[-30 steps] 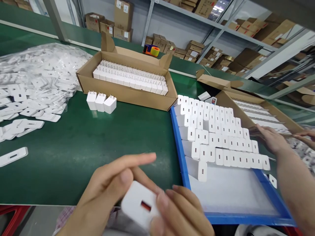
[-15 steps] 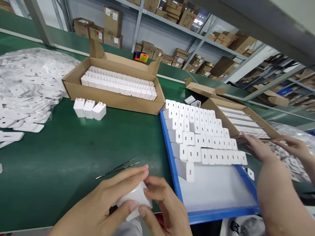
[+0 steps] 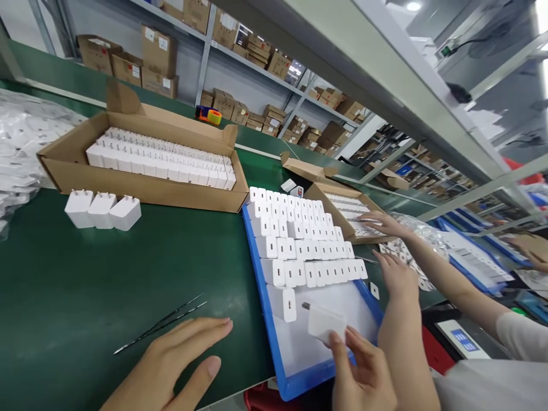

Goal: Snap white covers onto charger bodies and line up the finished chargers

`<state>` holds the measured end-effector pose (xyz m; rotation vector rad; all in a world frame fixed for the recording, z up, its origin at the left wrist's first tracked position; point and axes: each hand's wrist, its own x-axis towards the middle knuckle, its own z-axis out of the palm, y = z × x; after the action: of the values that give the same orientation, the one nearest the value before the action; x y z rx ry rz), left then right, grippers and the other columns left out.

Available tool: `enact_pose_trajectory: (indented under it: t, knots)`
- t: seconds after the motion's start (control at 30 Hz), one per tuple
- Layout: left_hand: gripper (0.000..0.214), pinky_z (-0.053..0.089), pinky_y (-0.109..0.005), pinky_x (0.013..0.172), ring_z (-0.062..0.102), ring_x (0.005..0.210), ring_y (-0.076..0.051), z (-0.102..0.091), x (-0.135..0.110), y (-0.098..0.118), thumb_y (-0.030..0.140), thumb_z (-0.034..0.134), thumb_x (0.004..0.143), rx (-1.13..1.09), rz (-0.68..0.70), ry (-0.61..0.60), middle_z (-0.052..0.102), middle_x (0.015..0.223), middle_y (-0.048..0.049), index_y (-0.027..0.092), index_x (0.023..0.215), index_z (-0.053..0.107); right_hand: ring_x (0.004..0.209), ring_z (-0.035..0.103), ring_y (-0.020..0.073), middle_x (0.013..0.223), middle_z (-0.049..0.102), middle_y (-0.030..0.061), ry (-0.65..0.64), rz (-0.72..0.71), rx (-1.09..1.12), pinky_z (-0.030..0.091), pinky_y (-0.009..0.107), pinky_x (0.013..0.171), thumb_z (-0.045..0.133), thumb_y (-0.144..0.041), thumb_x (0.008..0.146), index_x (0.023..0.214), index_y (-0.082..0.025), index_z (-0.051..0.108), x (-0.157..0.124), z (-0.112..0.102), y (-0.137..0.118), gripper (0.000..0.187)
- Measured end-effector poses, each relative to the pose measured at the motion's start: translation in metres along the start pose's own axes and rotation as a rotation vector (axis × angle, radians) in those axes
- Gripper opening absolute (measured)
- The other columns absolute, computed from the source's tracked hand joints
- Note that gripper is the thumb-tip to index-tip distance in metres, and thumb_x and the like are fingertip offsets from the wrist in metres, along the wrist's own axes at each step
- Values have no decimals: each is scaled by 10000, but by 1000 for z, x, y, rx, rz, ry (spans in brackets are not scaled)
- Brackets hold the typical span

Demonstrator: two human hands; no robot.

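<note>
Between the thumb and fingers of my right hand (image 3: 363, 371) is a white USB charger (image 3: 326, 324), its prongs pointing left. I hold it over the bare front part of a blue-rimmed tray (image 3: 295, 385). Rows of white chargers (image 3: 317, 250) stand in this tray with their USB ports facing me. One charger (image 3: 286, 303) stands alone in the nearest row, just left of the held one. My left hand (image 3: 175, 365) is open over the green table, fingers apart and holding nothing. A pair of tweezers (image 3: 160, 324) lies just beyond it.
Three chargers (image 3: 103, 210) stand prongs-up at left, before a cardboard box (image 3: 149, 191) of chargers. A plastic bag of white parts (image 3: 17, 148) lies far left. On the right, a co-worker's hands (image 3: 391, 251) are by another cardboard box (image 3: 338, 214), their forearm close to the tray.
My hands have parted. The right one has carried the charger rightward over the tray, while the left has let go and opened. The view has turned right; the co-worker's far hand is now over their box.
</note>
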<state>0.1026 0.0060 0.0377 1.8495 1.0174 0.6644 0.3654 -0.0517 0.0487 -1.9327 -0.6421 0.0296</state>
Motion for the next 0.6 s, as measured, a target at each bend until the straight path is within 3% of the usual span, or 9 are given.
enact_pose_trajectory:
  t: [0.17, 0.33, 0.6]
  knots:
    - [425, 510, -474, 985, 524, 1268, -336, 35, 24, 19, 320, 505, 921, 113, 100, -136, 512, 1423, -20, 282, 1342, 548, 994, 629, 317, 1027, 672, 148, -192, -39, -101, 552, 400, 783, 648, -586, 704, 904, -146, 638, -4, 15, 8, 484]
    - [569, 474, -537, 1011, 461, 1295, -383, 62, 42, 29, 317, 578, 891, 103, 140, -187, 390, 1506, -47, 271, 1435, 417, 1019, 621, 303, 1043, 667, 150, -254, -113, -109, 547, 361, 735, 586, -601, 765, 927, -146, 651, -3, 22, 4, 488]
    - [591, 446, -525, 1045, 429, 1311, -373, 76, 45, 25, 275, 551, 901, 109, 160, -192, 391, 1513, -40, 255, 1462, 369, 944, 632, 256, 1006, 659, 118, -323, -252, -86, 535, 322, 680, 548, -534, 831, 894, -181, 705, -5, 29, 1, 392]
